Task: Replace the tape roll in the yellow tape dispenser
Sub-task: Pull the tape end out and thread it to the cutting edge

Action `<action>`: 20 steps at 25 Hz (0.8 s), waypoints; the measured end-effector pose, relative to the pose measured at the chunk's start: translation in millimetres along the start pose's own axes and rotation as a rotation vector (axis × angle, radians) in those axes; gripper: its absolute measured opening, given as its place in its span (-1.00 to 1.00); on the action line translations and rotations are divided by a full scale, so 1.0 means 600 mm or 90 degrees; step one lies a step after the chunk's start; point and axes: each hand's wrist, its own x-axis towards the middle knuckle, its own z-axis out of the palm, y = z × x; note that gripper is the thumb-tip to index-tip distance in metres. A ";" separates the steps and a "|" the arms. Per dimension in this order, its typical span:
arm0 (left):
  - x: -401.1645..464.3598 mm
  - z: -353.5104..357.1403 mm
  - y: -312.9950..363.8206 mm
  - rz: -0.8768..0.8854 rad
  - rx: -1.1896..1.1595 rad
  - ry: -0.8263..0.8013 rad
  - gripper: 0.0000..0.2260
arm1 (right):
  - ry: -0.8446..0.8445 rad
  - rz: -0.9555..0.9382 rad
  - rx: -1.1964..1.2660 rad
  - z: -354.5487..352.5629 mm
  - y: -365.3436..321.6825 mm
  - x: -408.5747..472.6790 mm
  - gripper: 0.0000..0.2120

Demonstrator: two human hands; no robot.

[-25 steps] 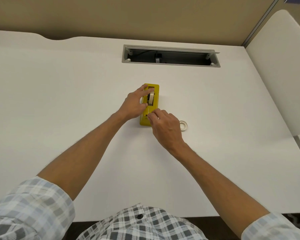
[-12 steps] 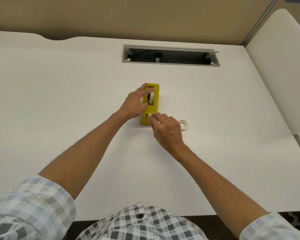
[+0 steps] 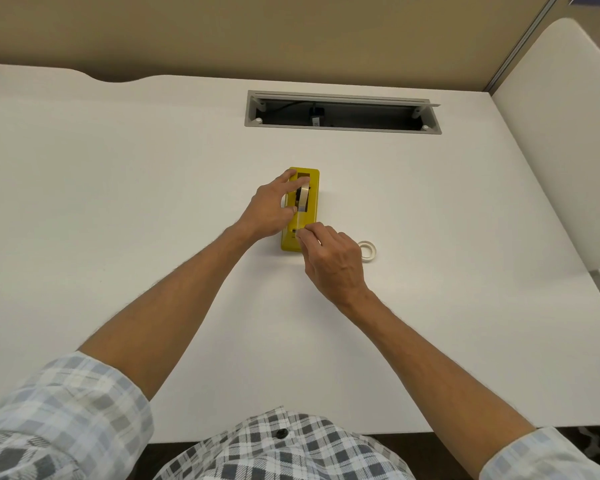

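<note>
A yellow tape dispenser (image 3: 313, 195) lies lengthwise on the white desk (image 3: 118, 202), with a roll of clear tape (image 3: 303, 197) seated in its slot. My left hand (image 3: 271, 207) grips the dispenser's left side, fingers against the roll. My right hand (image 3: 329, 258) pinches the free end of the tape (image 3: 300, 223) at the dispenser's near end, over the cutter. A strip of tape runs from the roll to those fingers. A white, nearly spent tape roll (image 3: 368, 251) lies flat on the desk just right of my right hand.
A grey cable tray opening (image 3: 343, 112) is set into the desk behind the dispenser. A white divider panel (image 3: 561, 133) rises along the right edge. The desk's front edge runs close to my checked shirt.
My right hand's fingertips have shifted slightly along the dispenser's near end with the tape end. My left hand has stayed on the dispenser.
</note>
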 end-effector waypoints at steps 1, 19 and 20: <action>0.000 0.000 -0.001 0.000 0.000 0.000 -0.45 | -0.001 -0.002 0.002 0.000 -0.001 -0.001 -0.95; -0.001 0.000 -0.002 0.006 -0.011 -0.001 -0.44 | -0.026 -0.008 -0.007 0.021 0.008 -0.012 -0.94; -0.001 -0.001 -0.001 0.005 -0.009 0.000 -0.44 | -0.028 -0.012 -0.012 0.024 0.009 -0.011 -0.94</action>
